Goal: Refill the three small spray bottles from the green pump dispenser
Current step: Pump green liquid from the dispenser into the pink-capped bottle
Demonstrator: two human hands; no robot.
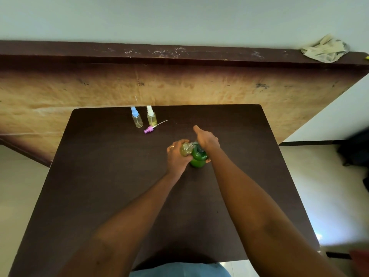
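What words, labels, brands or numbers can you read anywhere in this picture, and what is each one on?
No text here can be read.
Wooden board at the back: small dark marks, too blurred to read.
Green pump dispenser: no label shows.
Blue-capped spray bottle, white-capped spray bottle, uncapped spray bottle: no print shows.
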